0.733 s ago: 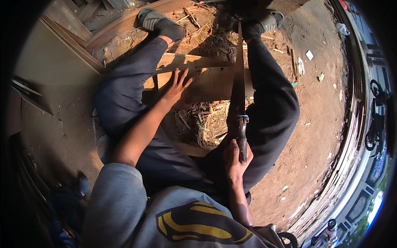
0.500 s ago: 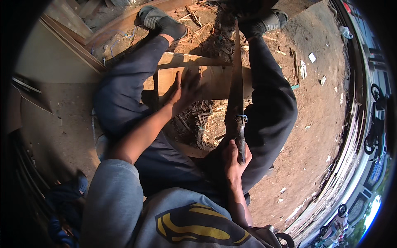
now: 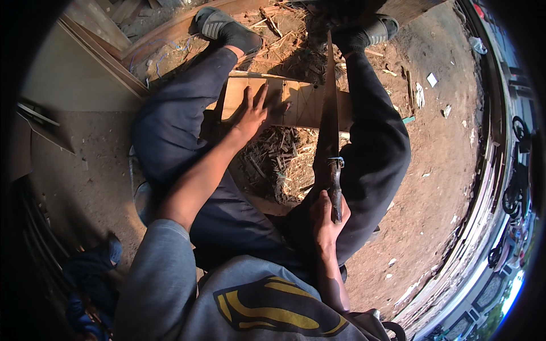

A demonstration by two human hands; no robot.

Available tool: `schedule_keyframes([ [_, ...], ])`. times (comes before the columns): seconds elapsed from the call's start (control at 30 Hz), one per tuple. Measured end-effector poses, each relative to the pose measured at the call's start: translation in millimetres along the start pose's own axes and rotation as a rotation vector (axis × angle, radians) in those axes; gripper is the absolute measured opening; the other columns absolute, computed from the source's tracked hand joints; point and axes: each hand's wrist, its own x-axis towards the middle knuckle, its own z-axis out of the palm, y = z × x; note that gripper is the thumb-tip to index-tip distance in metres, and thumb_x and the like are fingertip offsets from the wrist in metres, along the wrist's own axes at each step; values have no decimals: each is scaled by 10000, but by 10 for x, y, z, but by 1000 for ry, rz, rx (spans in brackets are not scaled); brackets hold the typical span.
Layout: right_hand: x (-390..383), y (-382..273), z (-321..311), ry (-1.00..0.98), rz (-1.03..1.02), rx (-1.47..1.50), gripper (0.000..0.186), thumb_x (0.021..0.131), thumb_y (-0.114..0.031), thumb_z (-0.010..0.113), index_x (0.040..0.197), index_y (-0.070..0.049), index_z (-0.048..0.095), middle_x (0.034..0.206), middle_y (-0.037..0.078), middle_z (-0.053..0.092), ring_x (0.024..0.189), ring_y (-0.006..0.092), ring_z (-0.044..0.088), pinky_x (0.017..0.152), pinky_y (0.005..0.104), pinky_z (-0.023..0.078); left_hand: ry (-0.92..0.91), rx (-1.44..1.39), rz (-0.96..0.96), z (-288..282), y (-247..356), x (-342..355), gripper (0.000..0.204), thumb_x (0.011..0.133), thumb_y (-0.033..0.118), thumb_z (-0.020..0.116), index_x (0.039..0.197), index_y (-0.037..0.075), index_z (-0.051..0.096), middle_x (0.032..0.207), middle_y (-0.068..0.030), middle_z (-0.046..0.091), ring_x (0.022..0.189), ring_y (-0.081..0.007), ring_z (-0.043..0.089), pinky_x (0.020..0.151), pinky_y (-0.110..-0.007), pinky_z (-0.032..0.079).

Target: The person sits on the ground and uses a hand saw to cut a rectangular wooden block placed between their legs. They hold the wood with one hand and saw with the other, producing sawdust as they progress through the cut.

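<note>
My right hand (image 3: 328, 215) is closed around the dark handle of a handsaw (image 3: 328, 111), whose long rusty blade points away from me, past my right leg. Under the blade runs a pale wooden board (image 3: 304, 108) with thin lines marked across it, lying crosswise between my shins. My left hand (image 3: 252, 118) rests at the board's left part with its fingers spread and nothing in its grasp. Whether the saw's teeth touch the board cannot be made out.
Wood chips and splinters (image 3: 278, 162) cover the ground between my legs. A large flat panel (image 3: 79, 74) leans at the far left, near a long plank (image 3: 165, 28). Scraps lie on the dirt at right. Motorbikes (image 3: 515, 184) stand beyond. Another person's foot (image 3: 114, 250) shows at lower left.
The board has tilted, its left end shifting away from me. My left hand has come to it with fingers more stretched. The saw stays in my right hand, nearly unmoved.
</note>
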Motion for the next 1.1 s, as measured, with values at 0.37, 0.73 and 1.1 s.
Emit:
schedule_keyframes([
  [0.37,8,123,-81,-8,-69,-139,245,904,-190,593,741,-38,491,573,-16,468,477,47,410,436,206,316,-367,-258,209,-852,-193,221,616,789,278,649,1322,30,465,1474,-298,173,1410,-419,66,1025,-728,111],
  [0.73,-173,84,-144,-21,-129,-251,176,888,-158,579,800,-11,541,607,-32,474,514,37,410,466,199,316,-380,-617,187,-814,-568,754,1188,601,555,794,1476,209,69,1507,-239,137,1372,-437,194,1091,-519,261],
  [1.1,-644,-831,-313,130,36,-35,263,922,-246,562,808,-15,506,512,1,439,379,56,361,353,215,257,15,-576,37,-739,-376,500,923,547,396,812,1338,208,374,1365,-185,315,1261,-393,325,1029,-526,261],
])
